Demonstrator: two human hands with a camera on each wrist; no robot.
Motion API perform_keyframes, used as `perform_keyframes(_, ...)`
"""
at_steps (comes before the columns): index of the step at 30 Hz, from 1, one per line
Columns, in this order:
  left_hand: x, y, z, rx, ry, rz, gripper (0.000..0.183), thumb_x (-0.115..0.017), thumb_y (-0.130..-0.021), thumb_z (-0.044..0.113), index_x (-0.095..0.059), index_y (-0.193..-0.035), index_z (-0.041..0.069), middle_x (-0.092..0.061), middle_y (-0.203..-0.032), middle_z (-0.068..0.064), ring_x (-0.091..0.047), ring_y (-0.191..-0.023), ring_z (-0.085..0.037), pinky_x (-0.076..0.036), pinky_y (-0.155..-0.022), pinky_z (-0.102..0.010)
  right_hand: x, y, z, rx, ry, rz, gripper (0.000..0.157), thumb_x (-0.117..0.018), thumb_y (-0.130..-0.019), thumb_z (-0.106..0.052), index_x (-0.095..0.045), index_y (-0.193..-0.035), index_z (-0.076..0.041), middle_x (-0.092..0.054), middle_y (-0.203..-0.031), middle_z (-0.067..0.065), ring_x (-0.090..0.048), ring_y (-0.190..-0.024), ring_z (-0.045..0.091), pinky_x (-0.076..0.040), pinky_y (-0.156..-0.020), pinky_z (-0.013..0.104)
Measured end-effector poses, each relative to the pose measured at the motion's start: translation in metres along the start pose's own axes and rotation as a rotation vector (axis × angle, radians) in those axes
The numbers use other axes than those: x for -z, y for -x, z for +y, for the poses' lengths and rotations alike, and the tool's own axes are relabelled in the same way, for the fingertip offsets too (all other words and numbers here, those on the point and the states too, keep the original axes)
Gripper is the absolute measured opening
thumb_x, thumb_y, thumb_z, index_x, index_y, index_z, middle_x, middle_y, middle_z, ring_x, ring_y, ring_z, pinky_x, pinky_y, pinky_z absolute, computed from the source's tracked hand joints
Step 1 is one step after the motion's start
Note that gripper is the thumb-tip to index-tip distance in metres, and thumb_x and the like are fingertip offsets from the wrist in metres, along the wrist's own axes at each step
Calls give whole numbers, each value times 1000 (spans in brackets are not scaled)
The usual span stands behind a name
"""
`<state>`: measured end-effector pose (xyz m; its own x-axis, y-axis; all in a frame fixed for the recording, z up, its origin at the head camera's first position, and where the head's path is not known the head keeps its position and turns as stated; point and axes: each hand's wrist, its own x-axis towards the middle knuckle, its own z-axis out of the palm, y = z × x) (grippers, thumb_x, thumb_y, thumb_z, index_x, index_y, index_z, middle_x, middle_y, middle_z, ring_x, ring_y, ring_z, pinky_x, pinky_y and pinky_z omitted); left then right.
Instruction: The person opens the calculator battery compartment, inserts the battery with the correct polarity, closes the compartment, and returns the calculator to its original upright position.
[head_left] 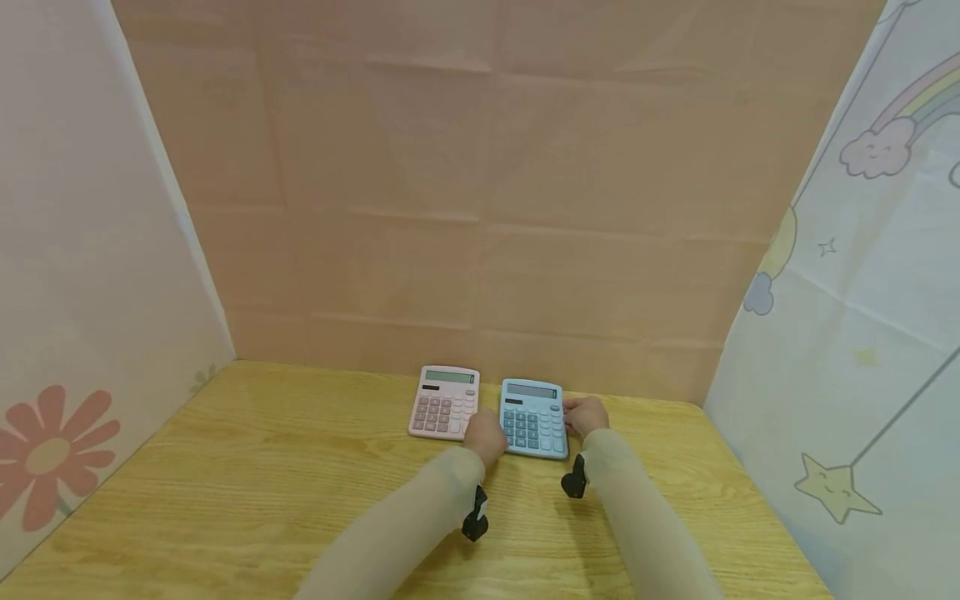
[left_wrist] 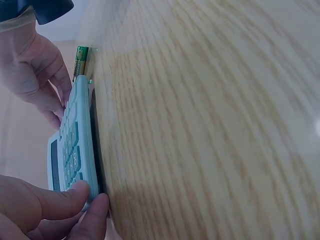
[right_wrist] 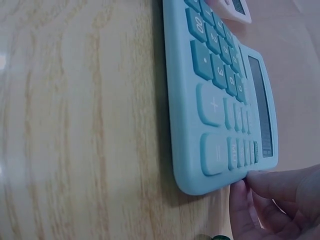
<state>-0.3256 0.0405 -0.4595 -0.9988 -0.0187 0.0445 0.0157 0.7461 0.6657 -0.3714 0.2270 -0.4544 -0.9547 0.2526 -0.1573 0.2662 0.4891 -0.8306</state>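
At the far left of my head view I have a pale wall (head_left: pixel 97 208) printed with a coral flower (head_left: pixel 47 457). Along the wooden table (head_left: pixel 262 475) comes the pink calculator (head_left: pixel 442 404), lying near the back edge, its lower right corner hidden behind my left hand (head_left: pixel 486 437). That hand pinches the lower left corner of the blue calculator (head_left: pixel 531 417), thumb on top. The blue one sits just right of the pink, keys up; I can't tell whether it is lifted. My right hand (head_left: pixel 587 415) grips its right edge near the display, thumb against the side. Beside that hand, the left wrist view shows a green-and-gold battery (left_wrist: pixel 80 62). Rightmost stands a wall with a yellow star (head_left: pixel 836 490).
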Motion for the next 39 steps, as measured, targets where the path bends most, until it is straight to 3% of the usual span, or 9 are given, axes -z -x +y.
perform_keyframes(4,-4,0,-1,-10,-1,9,12,-69,-78,-5,-62,-88,-6,-62,-75,-12,-55,-65,-20,-53,-60,-35,1,0,2,1,5,-2,35,-59,-87,8,-63,-122,6,-65,-115,22,-61,-88,20,-55,-68,24)
perform_keyframes(13,2,7,6,-56,-134,5,10,-63,-85,-2,-60,-93,-7,-63,-86,-16,-65,-83,-27,-56,-76,-38,0,2,3,49,34,-39,42,-55,-84,13,-59,-125,8,-63,-122,24,-61,-97,22,-54,-72,26)
perform_keyframes(18,4,8,7,-70,-182,9,7,-61,-87,-1,-61,-92,-6,-64,-85,-16,-66,-82,-27,-57,-75,-37,-1,3,-1,41,85,-50,43,-53,-83,13,-60,-125,6,-64,-123,22,-60,-102,23,-51,-69,22)
perform_keyframes(28,6,7,6,-131,-205,-9,5,-60,-87,-1,-65,-86,-3,-67,-84,-12,-67,-80,-25,-56,-74,-37,-2,2,-4,28,90,-73,43,-53,-86,12,-58,-128,5,-58,-131,23,-54,-115,28,-51,-91,35)
perform_keyframes(33,5,7,7,-123,-189,-20,7,-62,-87,0,-66,-82,-3,-67,-82,-12,-64,-74,-23,-56,-72,-38,-3,4,-5,9,102,-73,42,-50,-87,12,-58,-128,6,-57,-132,24,-54,-113,28,-50,-92,36)
perform_keyframes(39,7,3,1,-156,-201,-64,8,-68,-84,6,-68,-79,0,-67,-78,-7,-62,-71,-20,-55,-69,-35,-2,6,-6,41,96,-90,40,-45,-92,8,-51,-132,10,-58,-126,28,-58,-93,26,-53,-78,31)
